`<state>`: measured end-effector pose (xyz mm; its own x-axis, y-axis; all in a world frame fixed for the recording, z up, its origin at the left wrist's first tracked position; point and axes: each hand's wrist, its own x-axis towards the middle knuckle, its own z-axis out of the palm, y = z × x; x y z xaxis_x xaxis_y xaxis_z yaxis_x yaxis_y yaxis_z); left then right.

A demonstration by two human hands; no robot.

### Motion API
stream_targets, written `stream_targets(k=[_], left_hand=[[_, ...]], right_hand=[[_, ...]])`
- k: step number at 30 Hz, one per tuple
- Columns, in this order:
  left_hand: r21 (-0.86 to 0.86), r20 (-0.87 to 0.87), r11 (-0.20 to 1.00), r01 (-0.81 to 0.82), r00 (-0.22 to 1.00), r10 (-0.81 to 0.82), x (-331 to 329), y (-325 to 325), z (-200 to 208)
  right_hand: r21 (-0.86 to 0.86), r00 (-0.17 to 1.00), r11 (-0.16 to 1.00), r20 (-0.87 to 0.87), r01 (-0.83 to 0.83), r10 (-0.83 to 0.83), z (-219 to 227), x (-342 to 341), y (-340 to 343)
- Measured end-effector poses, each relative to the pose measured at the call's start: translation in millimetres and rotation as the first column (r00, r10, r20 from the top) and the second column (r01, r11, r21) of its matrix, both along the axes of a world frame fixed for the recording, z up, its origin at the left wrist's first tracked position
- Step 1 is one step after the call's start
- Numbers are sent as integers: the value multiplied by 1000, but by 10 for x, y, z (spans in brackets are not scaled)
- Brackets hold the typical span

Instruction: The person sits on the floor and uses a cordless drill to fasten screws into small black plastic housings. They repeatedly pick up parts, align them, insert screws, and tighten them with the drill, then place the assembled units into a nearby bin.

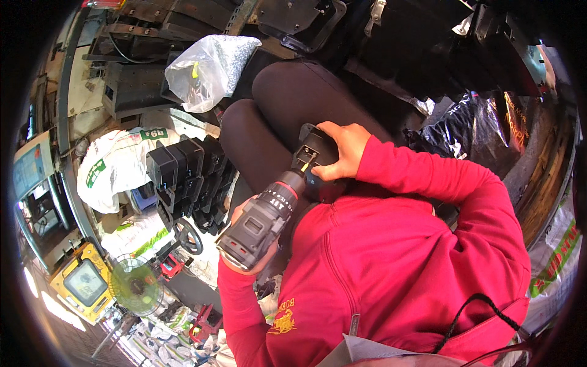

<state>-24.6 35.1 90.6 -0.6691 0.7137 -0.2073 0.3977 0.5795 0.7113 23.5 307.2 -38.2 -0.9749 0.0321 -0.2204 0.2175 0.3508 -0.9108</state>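
Note:
My left hand (263, 261) is wrapped round a cordless drill (260, 223), dark grey and black with a red ring near its chuck. A thin, gold-coloured bit (309, 162) points from the chuck at the face of a small black box-shaped part (320, 144). Two small screw heads or holes show on that face. I cannot tell whether the bit's tip touches it. Fingers and thumb of my right hand (350, 150) grip the black part from the right, above my lap. The drill's body hides most of my left fingers.
A clear plastic bag (214, 64) of small silvery pieces lies beyond my knees. Black box-shaped parts (186, 177) are stacked at the left, beside a white sack (119, 162). A fan (136, 284) and a yellow-framed scale display (85, 283) stand lower left. Dark metal parts (299, 15) sit ahead.

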Motion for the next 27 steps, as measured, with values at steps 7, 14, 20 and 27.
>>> stream_targets(k=[7, 14, 20, 27], left_hand=[[85, 40, 995, 57, 997, -60, -26, -54, 5], [288, 234, 907, -306, 941, 243, 208, -343, -173], [444, 49, 880, -170, 985, 166, 244, -258, -294], [272, -282, 955, -120, 938, 199, 405, -310, -339]], right_hand=[[-10, 998, 999, -50, -50, 49, -58, 71, 25], [381, 910, 923, -399, 49, 116, 709, 81, 239], [493, 551, 859, -682, -139, 481, 1195, 125, -139], [555, 449, 824, -712, -111, 540, 1047, -43, -563]])
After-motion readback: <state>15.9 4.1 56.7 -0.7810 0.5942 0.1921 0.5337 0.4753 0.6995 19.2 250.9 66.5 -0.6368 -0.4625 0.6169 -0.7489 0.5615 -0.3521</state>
